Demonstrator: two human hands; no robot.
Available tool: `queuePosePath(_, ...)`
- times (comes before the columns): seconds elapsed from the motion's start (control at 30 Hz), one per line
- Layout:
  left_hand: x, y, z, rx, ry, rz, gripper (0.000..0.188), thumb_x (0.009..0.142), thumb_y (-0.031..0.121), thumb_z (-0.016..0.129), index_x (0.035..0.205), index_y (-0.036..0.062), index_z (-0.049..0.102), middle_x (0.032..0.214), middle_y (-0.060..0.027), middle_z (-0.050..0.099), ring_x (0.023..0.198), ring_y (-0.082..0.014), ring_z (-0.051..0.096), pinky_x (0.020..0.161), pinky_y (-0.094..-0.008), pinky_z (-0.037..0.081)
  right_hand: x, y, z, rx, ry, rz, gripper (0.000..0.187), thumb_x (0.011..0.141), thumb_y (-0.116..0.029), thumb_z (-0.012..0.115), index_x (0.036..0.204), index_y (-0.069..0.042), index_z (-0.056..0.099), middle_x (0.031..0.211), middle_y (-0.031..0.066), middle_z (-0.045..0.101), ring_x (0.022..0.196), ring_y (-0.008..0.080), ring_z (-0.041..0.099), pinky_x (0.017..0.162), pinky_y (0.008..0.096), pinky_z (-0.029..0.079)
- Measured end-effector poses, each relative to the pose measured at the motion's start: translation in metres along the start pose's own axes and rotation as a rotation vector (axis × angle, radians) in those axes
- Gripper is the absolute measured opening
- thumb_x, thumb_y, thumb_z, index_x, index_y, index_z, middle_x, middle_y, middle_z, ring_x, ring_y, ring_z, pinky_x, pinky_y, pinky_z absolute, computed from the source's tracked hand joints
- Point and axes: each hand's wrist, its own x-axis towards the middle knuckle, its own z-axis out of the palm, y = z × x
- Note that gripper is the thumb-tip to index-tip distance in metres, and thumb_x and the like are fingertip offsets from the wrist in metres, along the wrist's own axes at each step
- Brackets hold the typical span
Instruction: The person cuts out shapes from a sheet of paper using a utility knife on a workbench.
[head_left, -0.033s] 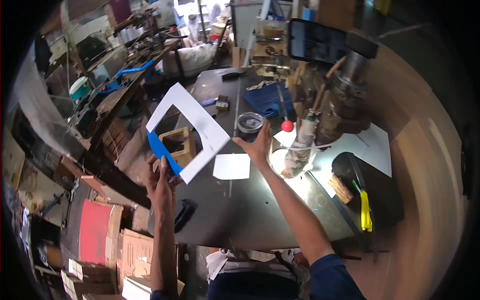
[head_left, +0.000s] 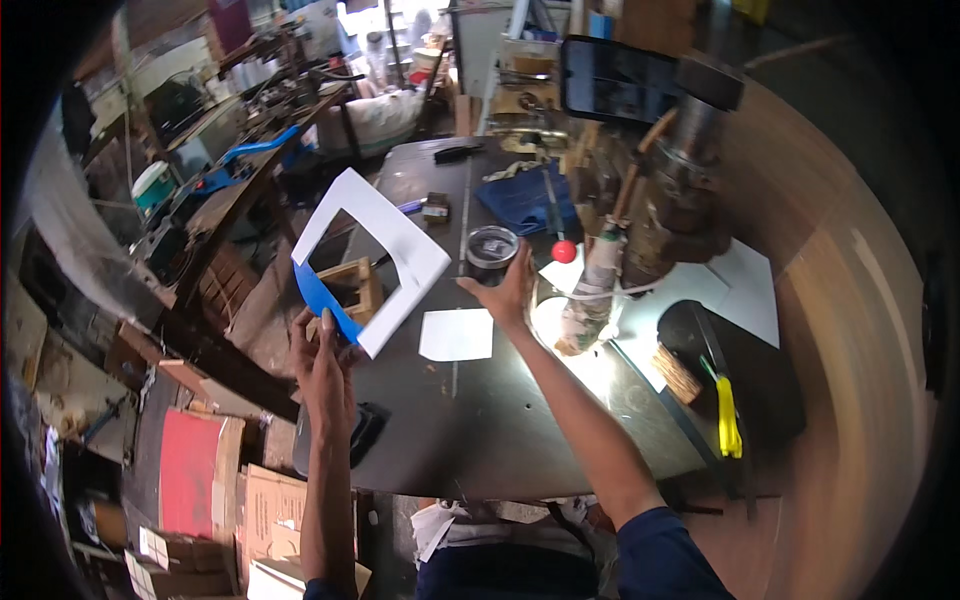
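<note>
My left hand [head_left: 322, 362] pinches a flat white frame-shaped piece [head_left: 405, 250] by its blue strip [head_left: 322, 297], thumb on the near face. The piece is tilted above the table, and its cut-out window shows a wooden box frame [head_left: 368, 292] behind it. Just right of the white piece, my right hand [head_left: 508, 295] has its fingers and thumb around a round dark container with a clear rim [head_left: 492, 246]. A small white card [head_left: 457, 335] lies on the dark tabletop [head_left: 480, 400] between my hands.
To the right stands a machine column [head_left: 688, 160] with a red ball-ended lever [head_left: 564, 251] and a bright light under it. A phone [head_left: 618, 80] is propped behind. Blue cloth [head_left: 525, 203], a small dark bottle [head_left: 436, 208] and a yellow-handled tool [head_left: 729, 425] are on the table.
The whole scene has shifted slightly left in the picture. Both hands keep their holds.
</note>
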Motion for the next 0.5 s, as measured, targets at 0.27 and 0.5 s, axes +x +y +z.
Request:
queuePosePath(0.27,0.121,-0.071,0.072,0.068,0.189,0.103,0.021,0.108,0.008,0.045,0.127,-0.0006,0.042,0.118,-0.0217,0.067,0.102,-0.0286,0.071,0.077,-0.0378,0.067,-0.131,-0.027,-0.046,0.276,-0.315,0.091,0.102,0.083,-0.020,0.083,0.162,0.000,0.022,0.163,0.0321,0.028,0.153,0.0463,0.025,0.125,0.0491,0.026)
queuePosePath(0.5,0.193,-0.153,0.082,1.124,-0.061,-0.106,0.029,0.100,0.015,0.051,0.125,0.0013,0.051,0.120,-0.0242,0.067,0.116,-0.0312,0.067,0.084,-0.0416,0.060,-0.120,-0.041,-0.302,-0.284,-0.095,-0.019,0.028,0.082,-0.011,0.077,0.107,-0.005,0.068,0.104,0.0171,0.070,0.097,0.0361,0.069,0.087,0.0460,0.054)
